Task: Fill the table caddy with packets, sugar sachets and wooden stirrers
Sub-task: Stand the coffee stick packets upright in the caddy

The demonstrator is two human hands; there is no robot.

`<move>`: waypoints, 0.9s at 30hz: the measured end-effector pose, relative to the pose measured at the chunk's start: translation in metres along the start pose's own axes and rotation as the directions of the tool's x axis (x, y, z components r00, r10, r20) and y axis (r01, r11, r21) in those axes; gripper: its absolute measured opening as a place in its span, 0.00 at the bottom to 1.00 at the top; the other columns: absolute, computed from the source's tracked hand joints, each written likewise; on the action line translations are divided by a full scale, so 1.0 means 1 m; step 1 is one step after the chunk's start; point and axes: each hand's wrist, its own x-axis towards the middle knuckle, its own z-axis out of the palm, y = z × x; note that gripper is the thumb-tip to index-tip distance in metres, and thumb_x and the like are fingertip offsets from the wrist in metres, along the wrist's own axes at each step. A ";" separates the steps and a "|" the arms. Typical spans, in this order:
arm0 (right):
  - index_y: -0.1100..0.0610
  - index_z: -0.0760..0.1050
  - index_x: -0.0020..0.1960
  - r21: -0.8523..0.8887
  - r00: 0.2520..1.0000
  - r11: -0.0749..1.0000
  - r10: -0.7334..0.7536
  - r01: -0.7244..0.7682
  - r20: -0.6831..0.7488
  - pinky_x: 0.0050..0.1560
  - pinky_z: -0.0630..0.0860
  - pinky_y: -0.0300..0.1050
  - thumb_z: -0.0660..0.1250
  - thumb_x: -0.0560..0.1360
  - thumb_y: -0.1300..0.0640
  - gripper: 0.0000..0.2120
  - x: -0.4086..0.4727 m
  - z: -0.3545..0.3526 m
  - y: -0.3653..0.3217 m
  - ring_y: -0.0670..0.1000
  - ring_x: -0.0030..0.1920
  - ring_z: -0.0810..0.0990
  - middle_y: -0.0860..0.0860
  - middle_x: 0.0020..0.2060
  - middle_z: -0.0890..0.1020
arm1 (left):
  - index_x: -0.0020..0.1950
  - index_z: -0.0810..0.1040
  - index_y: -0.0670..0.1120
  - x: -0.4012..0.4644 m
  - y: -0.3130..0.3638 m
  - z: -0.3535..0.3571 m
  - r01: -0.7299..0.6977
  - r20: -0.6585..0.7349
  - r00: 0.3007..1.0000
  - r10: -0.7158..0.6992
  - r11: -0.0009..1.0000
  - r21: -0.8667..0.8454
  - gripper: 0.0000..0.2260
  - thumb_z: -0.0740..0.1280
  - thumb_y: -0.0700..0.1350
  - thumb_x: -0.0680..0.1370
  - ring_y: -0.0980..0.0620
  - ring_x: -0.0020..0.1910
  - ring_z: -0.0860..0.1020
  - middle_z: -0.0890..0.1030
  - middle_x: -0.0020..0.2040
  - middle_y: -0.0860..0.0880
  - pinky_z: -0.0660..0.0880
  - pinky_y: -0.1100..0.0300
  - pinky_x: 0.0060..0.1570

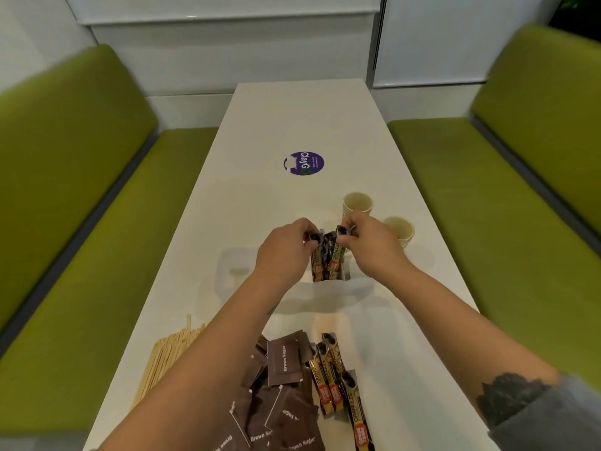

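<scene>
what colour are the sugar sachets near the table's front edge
Dark brown with white "Brown Sugar" lettering; the sugar sachets show best in the head view, the only one.

place: cafe or office break booth | signs: green bench seats [81,206] faced a long white table [292,118]; paper cups [357,203] stood just past the fingers [309,227]

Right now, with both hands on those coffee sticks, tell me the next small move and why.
Probably push the coffee sticks down into the caddy compartment and let go. The left hand and right hand each pinch the stick tops, which stand upright but high above the rim. More sticks, the brown sugar sachets and the wooden stirrers still lie on the table.
</scene>
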 end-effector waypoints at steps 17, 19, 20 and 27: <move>0.52 0.76 0.53 -0.331 0.999 0.943 -0.038 0.030 -0.018 0.56 0.68 0.50 0.72 0.70 0.52 0.13 0.003 0.028 0.014 0.55 0.55 0.74 0.52 0.52 0.76 | 0.57 0.68 0.47 0.006 -0.016 0.029 0.039 0.038 0.999 -0.039 0.999 -0.002 0.14 0.69 0.44 0.75 0.49 0.50 0.76 0.79 0.51 0.52 0.71 0.55 0.42; 0.52 0.74 0.54 -0.326 0.998 0.945 -0.050 0.036 -0.034 0.55 0.69 0.50 0.73 0.69 0.53 0.15 0.002 0.030 0.015 0.54 0.55 0.74 0.52 0.53 0.77 | 0.58 0.68 0.46 0.005 -0.015 0.030 0.046 0.031 0.998 -0.045 0.999 -0.028 0.17 0.70 0.43 0.74 0.49 0.51 0.76 0.78 0.52 0.52 0.69 0.57 0.42; 0.52 0.73 0.54 -0.320 0.998 0.947 -0.052 0.036 -0.043 0.54 0.69 0.50 0.73 0.69 0.53 0.16 0.001 0.030 0.016 0.54 0.54 0.75 0.51 0.53 0.77 | 0.59 0.67 0.46 0.004 -0.015 0.031 0.046 0.028 0.999 -0.045 0.998 -0.035 0.18 0.70 0.43 0.73 0.50 0.52 0.75 0.77 0.54 0.52 0.69 0.57 0.42; 0.55 0.68 0.56 -0.242 0.996 0.970 -0.039 0.018 -0.083 0.48 0.68 0.47 0.75 0.67 0.55 0.22 -0.004 0.023 0.015 0.53 0.51 0.75 0.51 0.54 0.76 | 0.65 0.64 0.46 -0.003 -0.011 0.030 0.037 -0.020 0.999 -0.039 0.997 -0.070 0.29 0.75 0.46 0.70 0.51 0.53 0.73 0.71 0.57 0.50 0.69 0.59 0.44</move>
